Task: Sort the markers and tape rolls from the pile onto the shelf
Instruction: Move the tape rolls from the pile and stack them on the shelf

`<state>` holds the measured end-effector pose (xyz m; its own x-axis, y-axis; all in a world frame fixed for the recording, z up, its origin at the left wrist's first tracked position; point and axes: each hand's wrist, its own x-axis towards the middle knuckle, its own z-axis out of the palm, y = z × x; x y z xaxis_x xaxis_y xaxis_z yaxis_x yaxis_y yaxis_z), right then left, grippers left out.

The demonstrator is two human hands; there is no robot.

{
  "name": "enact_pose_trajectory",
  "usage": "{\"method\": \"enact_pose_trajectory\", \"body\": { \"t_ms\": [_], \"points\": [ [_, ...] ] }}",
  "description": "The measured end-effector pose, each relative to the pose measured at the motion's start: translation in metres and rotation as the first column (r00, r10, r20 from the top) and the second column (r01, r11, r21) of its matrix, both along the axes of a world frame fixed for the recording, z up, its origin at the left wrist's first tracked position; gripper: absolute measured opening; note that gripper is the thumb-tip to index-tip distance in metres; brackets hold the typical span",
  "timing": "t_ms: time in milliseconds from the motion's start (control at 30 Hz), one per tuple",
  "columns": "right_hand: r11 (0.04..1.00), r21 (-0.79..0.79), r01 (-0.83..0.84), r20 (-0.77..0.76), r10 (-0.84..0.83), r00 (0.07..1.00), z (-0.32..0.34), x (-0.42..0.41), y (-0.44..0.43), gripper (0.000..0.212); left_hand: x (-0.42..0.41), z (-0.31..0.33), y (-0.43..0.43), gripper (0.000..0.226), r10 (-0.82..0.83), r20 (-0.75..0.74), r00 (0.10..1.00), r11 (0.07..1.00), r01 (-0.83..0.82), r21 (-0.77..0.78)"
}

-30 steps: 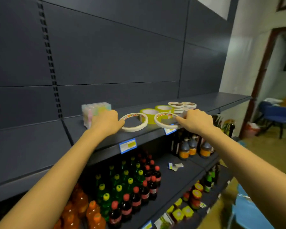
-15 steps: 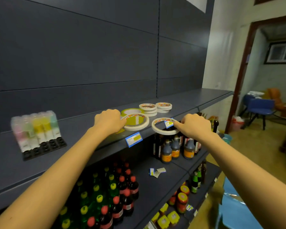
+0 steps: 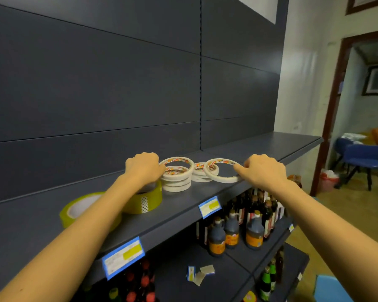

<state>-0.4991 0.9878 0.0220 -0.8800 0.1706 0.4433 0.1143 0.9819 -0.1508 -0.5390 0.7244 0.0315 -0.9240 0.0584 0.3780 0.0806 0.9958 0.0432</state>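
1. Since half a second ago, both hands have carried thin white paper tape rings rightward along the dark grey metal shelf (image 3: 260, 147), past the wide yellow-green tape rolls (image 3: 150, 200).
2. The left hand (image 3: 143, 168) grips its left ring (image 3: 176, 158) over the near stack of white tape rolls (image 3: 176, 185); square the rims before releasing.
3. The right hand (image 3: 263, 171) pinches the right ring (image 3: 218, 179), just right of the far white stack (image 3: 200, 176); lift it over and lay it flat.
4. Lower gently, since a bump could probably slide the stacks.

The left hand (image 3: 143, 168) hides its fingertips and part of the thin white tape ring (image 3: 177, 159) it grips. Its forearm partly covers two translucent yellow-green tape rolls (image 3: 150, 202). The second white ring (image 3: 220, 179), pinched by the right hand (image 3: 263, 171), screens the rear white-roll stack (image 3: 198, 171).
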Motion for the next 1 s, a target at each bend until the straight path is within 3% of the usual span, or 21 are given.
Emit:
{"method": "enact_pose_trajectory", "body": {
  "t_ms": [433, 533, 633, 733, 833, 900, 1000],
  "points": [
    [0.969, -0.093, -0.227, -0.040, 0.224, 0.974, -0.020, -0.124, 0.010, 0.046, -0.057, -0.024, 0.020, 0.034, 0.243, 0.026, 0.970, 0.963, -0.238, -0.127],
    [0.951, -0.069, -0.301, 0.041, 0.304, 0.952, -0.021, -0.149, 0.008, 0.045, -0.058, -0.025, 0.021, 0.036, 0.305, -0.074, 0.949, 0.948, -0.310, -0.071],
    [0.930, 0.066, -0.362, 0.171, 0.347, 0.922, -0.017, -0.168, 0.010, 0.049, -0.054, -0.024, 0.023, 0.034, 0.351, -0.189, 0.917, 0.933, -0.359, -0.009],
    [0.887, 0.198, -0.418, 0.066, 0.413, 0.908, -0.005, -0.179, 0.010, 0.051, -0.045, -0.025, 0.023, 0.028, 0.339, -0.354, 0.872, 0.926, -0.376, -0.039],
    [0.769, 0.100, -0.631, -0.018, 0.636, 0.772, 0.011, -0.182, -0.006, 0.038, -0.028, -0.025, 0.019, 0.030, 0.383, -0.406, 0.830, 0.891, -0.448, -0.075],
    [0.634, 0.062, -0.770, -0.017, 0.772, 0.635, 0.016, -0.175, -0.027, 0.026, -0.011, -0.027, 0.014, 0.031, 0.438, -0.408, 0.801, 0.856, -0.510, -0.081],
    [0.388, 0.070, -0.919, -0.044, 0.922, 0.386, 0.014, -0.156, -0.066, 0.024, 0.026, -0.031, 0.001, 0.033, 0.526, -0.396, 0.753, 0.796, -0.600, -0.084]
  ]
}}
